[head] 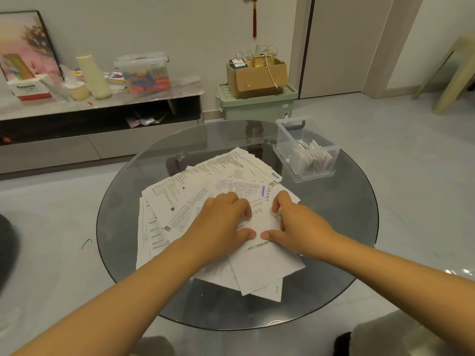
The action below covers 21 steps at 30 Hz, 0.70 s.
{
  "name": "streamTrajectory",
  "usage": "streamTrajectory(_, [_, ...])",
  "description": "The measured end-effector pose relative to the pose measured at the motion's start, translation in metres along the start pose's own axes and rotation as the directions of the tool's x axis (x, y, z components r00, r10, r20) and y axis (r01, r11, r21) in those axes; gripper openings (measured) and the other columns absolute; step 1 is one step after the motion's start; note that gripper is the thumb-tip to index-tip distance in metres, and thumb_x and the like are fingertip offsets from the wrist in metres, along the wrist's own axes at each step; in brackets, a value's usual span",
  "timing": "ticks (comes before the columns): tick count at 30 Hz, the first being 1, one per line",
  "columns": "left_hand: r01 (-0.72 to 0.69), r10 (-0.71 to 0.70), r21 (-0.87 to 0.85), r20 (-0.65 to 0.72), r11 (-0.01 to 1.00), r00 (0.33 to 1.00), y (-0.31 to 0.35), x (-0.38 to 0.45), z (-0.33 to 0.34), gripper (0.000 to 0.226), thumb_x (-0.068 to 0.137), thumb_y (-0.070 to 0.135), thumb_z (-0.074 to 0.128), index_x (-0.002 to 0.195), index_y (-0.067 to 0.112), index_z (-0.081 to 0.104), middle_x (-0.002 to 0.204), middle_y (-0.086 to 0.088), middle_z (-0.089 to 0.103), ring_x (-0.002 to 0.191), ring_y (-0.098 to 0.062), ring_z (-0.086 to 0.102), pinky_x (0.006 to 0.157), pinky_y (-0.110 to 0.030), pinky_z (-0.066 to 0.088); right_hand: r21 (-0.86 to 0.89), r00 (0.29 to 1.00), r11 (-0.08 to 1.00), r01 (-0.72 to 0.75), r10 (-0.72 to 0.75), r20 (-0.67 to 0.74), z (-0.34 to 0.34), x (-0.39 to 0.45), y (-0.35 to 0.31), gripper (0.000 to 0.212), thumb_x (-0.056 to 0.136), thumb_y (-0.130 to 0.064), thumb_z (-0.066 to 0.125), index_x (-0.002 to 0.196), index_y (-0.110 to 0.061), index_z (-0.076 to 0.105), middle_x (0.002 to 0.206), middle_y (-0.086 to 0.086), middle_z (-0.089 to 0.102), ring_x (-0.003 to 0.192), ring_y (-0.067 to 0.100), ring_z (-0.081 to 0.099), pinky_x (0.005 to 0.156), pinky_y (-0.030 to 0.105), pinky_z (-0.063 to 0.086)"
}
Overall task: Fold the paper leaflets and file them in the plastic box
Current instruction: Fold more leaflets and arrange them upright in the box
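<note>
- Left hand and right hand each have a narrow grip, fingers curled, pinching the top leaflet.
- Beneath it, loose leaflets spread over the glass desk.
- Beyond the right hand, well apart, the plastic box holds folded leaflets.

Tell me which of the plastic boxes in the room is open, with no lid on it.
The small clear box on the glass table, right of the leaflets. It holds folded papers; the clear box on the sideboard and the green box on the floor are lidded.
</note>
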<state>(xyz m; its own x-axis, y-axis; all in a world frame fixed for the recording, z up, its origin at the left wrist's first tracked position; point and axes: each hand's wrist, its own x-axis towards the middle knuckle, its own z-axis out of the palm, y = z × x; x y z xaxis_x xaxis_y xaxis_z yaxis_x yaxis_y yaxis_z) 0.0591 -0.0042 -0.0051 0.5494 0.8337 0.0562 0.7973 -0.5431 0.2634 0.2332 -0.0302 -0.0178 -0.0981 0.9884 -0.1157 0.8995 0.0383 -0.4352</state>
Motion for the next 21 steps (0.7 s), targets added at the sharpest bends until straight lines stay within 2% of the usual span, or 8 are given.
streamTrajectory(2, [-0.013, 0.018, -0.055, 0.095, 0.998, 0.995, -0.001, -0.009, 0.0, 0.033, 0.086, 0.045, 0.061, 0.113, 0.029, 0.054, 0.108, 0.012, 0.046, 0.107, -0.009, 0.044, 0.094, -0.025, 0.036, 0.033, 0.999, 0.998, 0.053, -0.053, -0.007, -0.003, 0.0, 0.002, 0.034, 0.079, -0.04, 0.069, 0.095, -0.025, 0.044, 0.077, -0.012, 0.046, 0.078, 0.015, 0.05, 0.062, 0.027, 0.038])
streamTrajectory(5, [-0.033, 0.05, -0.084, 0.204, 0.996, 0.978, -0.005, -0.02, 0.0, 0.044, 0.086, 0.05, 0.057, 0.126, 0.032, 0.049, 0.123, 0.012, 0.042, 0.115, -0.007, 0.039, 0.099, -0.028, 0.037, 0.055, 0.981, 0.981, 0.187, -0.189, 0.039, -0.013, -0.005, 0.005, 0.021, 0.074, -0.04, 0.075, 0.084, -0.032, 0.058, 0.088, -0.013, 0.046, 0.079, 0.005, 0.046, 0.07, 0.022, 0.038])
streamTrajectory(7, [-0.052, 0.074, -0.092, 0.249, 0.994, 0.966, -0.009, -0.027, 0.0, 0.053, 0.087, 0.052, 0.055, 0.134, 0.033, 0.042, 0.132, 0.014, 0.037, 0.122, -0.005, 0.033, 0.104, -0.026, 0.032, 0.041, 0.944, 0.956, 0.291, -0.294, 0.149, -0.019, -0.009, 0.007, 0.028, 0.071, -0.044, 0.076, 0.095, -0.036, 0.064, 0.102, -0.012, 0.049, 0.094, 0.002, 0.041, 0.084, 0.021, 0.038])
streamTrajectory(9, [-0.069, 0.098, -0.111, 0.28, 0.991, 0.955, -0.012, -0.034, 0.0, 0.058, 0.087, 0.052, 0.055, 0.139, 0.034, 0.036, 0.141, 0.015, 0.029, 0.129, -0.004, 0.026, 0.108, -0.022, 0.025, 0.04, 0.896, 0.936, 0.35, -0.347, 0.278, -0.021, -0.014, 0.01, 0.041, 0.069, -0.047, 0.076, 0.107, -0.041, 0.061, 0.116, -0.015, 0.045, 0.111, 0.004, 0.033, 0.096, 0.019, 0.032])
streamTrajectory(11, [-0.07, 0.106, -0.126, 0.306, 0.989, 0.946, -0.013, -0.04, 0.0, 0.06, 0.087, 0.054, 0.055, 0.141, 0.039, 0.032, 0.147, 0.016, 0.021, 0.134, -0.003, 0.018, 0.109, -0.021, 0.019, 0.044, 0.873, 0.926, 0.375, -0.369, 0.319, -0.019, -0.017, 0.013, 0.051, 0.068, -0.048, 0.078, 0.114, -0.044, 0.055, 0.123, -0.016, 0.039, 0.119, 0.005, 0.027, 0.102, 0.019, 0.028])
streamTrajectory(16, [-0.058, 0.109, -0.154, 0.342, 0.986, 0.933, -0.013, -0.05, 0.0, 0.061, 0.084, 0.057, 0.056, 0.138, 0.047, 0.03, 0.153, 0.017, 0.009, 0.139, -0.004, 0.008, 0.115, -0.028, 0.017, 0.02, 0.868, 0.913, 0.409, -0.395, 0.3, -0.014, -0.018, 0.016, 0.051, 0.07, -0.048, 0.076, 0.115, -0.047, 0.052, 0.126, -0.015, 0.035, 0.121, 0.006, 0.023, 0.102, 0.019, 0.025])
streamTrajectory(21, [-0.038, 0.1, -0.18, 0.348, 0.983, 0.932, -0.011, -0.054, 0.001, 0.066, 0.075, 0.065, 0.061, 0.133, 0.051, 0.034, 0.152, 0.02, 0.009, 0.14, -0.004, 0.006, 0.117, -0.034, 0.018, 0.056, 0.888, 0.918, 0.392, -0.394, 0.236, -0.007, -0.019, 0.015, 0.037, 0.071, -0.047, 0.075, 0.1, -0.051, 0.052, 0.124, -0.014, 0.041, 0.118, 0.005, 0.027, 0.099, 0.016, 0.024])
